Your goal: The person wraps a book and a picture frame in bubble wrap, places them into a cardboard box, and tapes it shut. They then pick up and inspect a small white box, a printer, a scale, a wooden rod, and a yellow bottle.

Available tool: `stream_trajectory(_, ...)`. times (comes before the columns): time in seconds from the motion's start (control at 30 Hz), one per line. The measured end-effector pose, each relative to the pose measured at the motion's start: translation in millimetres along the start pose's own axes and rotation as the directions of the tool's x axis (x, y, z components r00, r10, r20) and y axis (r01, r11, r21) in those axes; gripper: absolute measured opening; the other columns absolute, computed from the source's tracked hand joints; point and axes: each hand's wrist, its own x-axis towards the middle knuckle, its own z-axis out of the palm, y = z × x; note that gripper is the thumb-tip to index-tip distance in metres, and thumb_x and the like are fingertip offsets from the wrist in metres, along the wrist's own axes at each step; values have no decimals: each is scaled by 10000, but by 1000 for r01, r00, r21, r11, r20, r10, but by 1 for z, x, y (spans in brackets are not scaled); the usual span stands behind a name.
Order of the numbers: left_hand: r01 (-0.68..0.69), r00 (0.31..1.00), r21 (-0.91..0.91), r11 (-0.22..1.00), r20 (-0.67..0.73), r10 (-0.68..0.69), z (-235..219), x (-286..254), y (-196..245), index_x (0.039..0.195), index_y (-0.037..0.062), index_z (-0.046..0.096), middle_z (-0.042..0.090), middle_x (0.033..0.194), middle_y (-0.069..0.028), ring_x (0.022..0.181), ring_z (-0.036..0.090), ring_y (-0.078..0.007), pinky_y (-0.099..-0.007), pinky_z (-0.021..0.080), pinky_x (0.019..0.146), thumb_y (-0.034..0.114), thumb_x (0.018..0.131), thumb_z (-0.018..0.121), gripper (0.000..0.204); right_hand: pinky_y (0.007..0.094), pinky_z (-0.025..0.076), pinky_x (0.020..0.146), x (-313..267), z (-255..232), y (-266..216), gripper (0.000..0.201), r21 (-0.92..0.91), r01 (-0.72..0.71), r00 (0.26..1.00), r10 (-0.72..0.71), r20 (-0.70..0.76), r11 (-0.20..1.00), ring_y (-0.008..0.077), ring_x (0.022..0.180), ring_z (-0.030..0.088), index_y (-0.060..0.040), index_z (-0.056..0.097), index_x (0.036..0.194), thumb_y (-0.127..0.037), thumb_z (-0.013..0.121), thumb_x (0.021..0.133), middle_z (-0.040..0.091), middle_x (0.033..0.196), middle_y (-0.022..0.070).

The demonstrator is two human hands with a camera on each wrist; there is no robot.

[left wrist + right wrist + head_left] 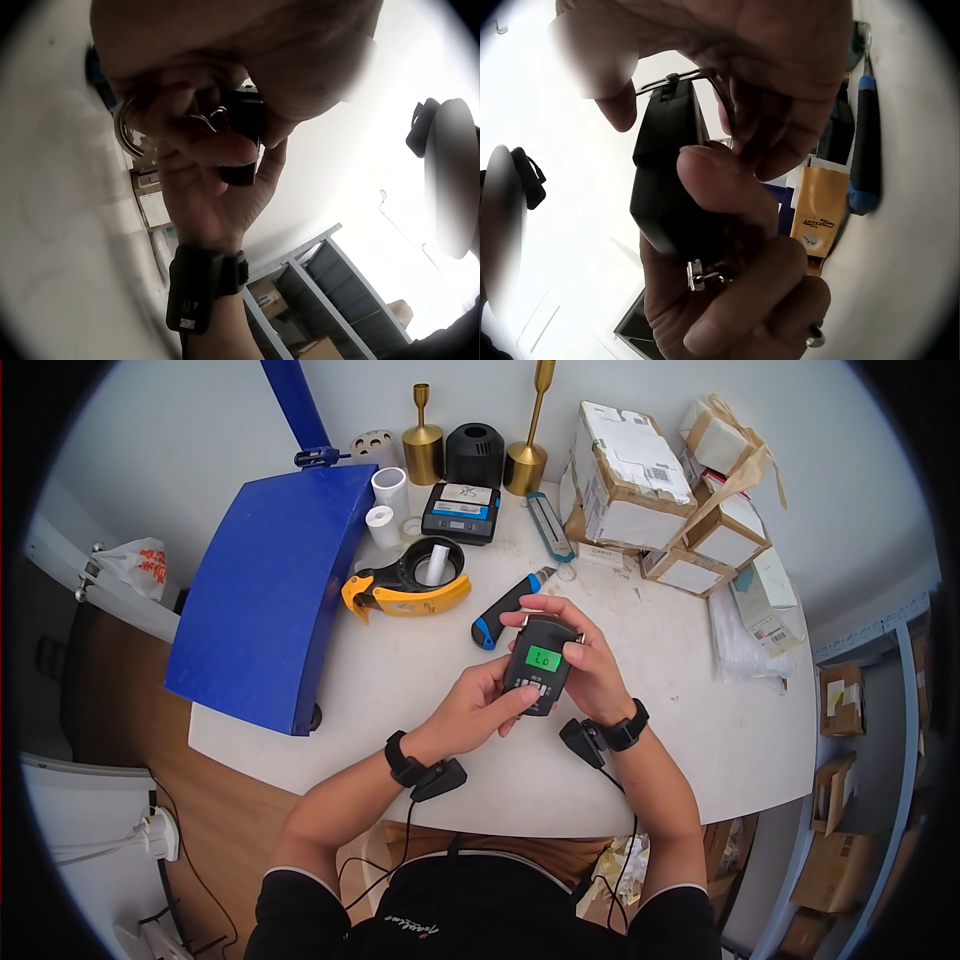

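A black handheld device point(538, 678) with a lit green screen is held between both hands above the table. The left hand point(470, 708) grips its lower left side, thumb on the buttons below the screen. Around the upper right edge curls the right hand point(590, 665), its thumb beside the screen. In the right wrist view the device point(667, 165) shows its dark side, with a metal handle point(720, 97) at one end and a small metal hook point(697, 276) at the other. Fingers partly hide the device point(244, 124) in the left wrist view.
Just beyond the hands lies a blue-black knife point(505, 610). Farther back are a yellow tape dispenser point(420, 598), a black printer-like box point(460, 515) and paper rolls point(390, 490). A large blue panel point(270, 590) stands left; cardboard boxes point(635, 490) are stacked back right.
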Motion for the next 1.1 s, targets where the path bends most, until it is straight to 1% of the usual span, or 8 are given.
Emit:
stream_trajectory(0.07,-11,1000,-2,1000,0,11,-1,0,-2,1256,48,563,732,1054,-120,635,540,-40,-196,442,544,216,1028,570,283,377,480,1037,-1,-3,3,742,100,-10,997,2,71,995,256,1222,600,-20,454,1427,-418,703,852,592,1354,210)
stream_trajectory(0.17,-21,1000,-9,1000,-2,21,-2,1,-5,1255,47,561,720,1050,-110,651,548,-45,-201,449,556,208,1023,582,283,389,493,1036,0,-3,10,718,134,-5,996,-8,91,991,260,1244,591,-25,450,1432,-389,698,865,593,1350,213)
stream_trajectory(0.4,-7,1000,-56,998,-7,6,-1,2,-5,1169,40,581,624,912,-13,657,565,-62,-210,457,584,228,1008,626,251,437,556,958,-10,11,13,677,392,-215,976,183,117,895,293,1151,624,-20,444,1408,-385,660,881,626,1245,187)
stream_trajectory(0.47,11,1000,-57,998,17,-10,-1,1,-4,1179,43,583,628,912,-14,683,573,-66,-215,459,613,226,1010,622,252,432,551,950,-9,10,22,464,392,-102,987,143,-76,914,261,1063,638,-49,502,1291,-310,616,925,630,1101,119)
stream_trajectory(0.6,43,999,-98,994,30,-41,3,4,-2,1228,62,568,638,917,-13,756,573,-73,-220,439,696,221,1010,608,273,397,555,922,-5,0,1,256,572,105,970,44,-241,813,217,946,645,-71,532,1139,-221,597,941,591,1002,65)
stream_trajectory(0.83,148,987,-77,986,69,-143,-2,5,-10,1117,39,610,625,884,-7,744,555,-80,-226,443,699,139,988,603,163,392,541,897,-5,-17,-16,230,604,227,967,-102,-234,764,210,928,621,-82,528,1106,-220,597,935,585,998,68)
stream_trajectory(1.03,167,981,-69,984,113,-159,-2,5,-14,933,36,602,613,851,-18,745,554,-91,-245,451,721,118,970,592,90,388,553,863,-8,-6,-23,265,483,233,969,-162,-184,844,214,927,626,-73,524,1102,-238,618,917,600,990,94)
stream_trajectory(1.1,150,971,-97,984,202,-128,-4,6,-17,915,28,615,612,832,-32,760,559,-110,-268,454,752,120,973,560,122,375,563,834,-11,1,-27,289,411,253,967,-211,-146,876,221,908,643,-69,523,1104,-257,628,910,611,972,108)
